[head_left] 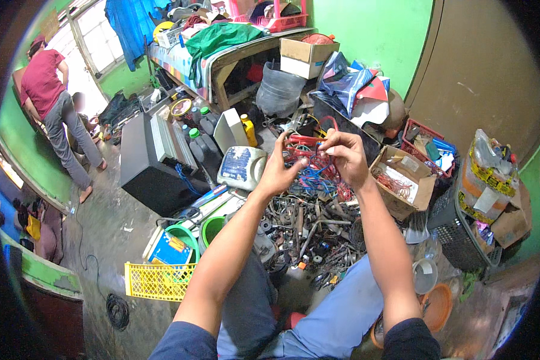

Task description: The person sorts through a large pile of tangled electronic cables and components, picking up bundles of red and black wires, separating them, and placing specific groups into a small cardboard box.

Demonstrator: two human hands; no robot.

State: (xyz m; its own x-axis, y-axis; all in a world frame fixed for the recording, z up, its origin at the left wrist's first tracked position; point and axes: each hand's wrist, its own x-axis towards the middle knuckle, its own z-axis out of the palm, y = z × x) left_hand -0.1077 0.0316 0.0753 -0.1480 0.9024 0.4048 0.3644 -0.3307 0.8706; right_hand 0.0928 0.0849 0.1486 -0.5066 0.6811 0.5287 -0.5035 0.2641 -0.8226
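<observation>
Both my arms reach forward over a heap of metal parts and tangled wires. A red cable point(306, 140) stretches between my hands, with a loop of it rising above the right one. The fingers of my left hand point(280, 170) curl round the cable's left end, the thumb held apart. My right hand point(347, 157) is closed in a pinch on the cable's other side; its fingertips partly hide what they grip. Below and between the hands lies a tangle of blue and red wires point(315, 180). Nearer to me spread dark metal tools and parts point(300, 225).
A cardboard box point(403, 180) with wires stands right, beside a dark plastic crate point(471, 240). On the left are a white jerrycan point(242, 168), a black cabinet point(153, 162) and a yellow basket point(159, 282). A person in a red shirt point(45, 81) stands far left, another person low beside them.
</observation>
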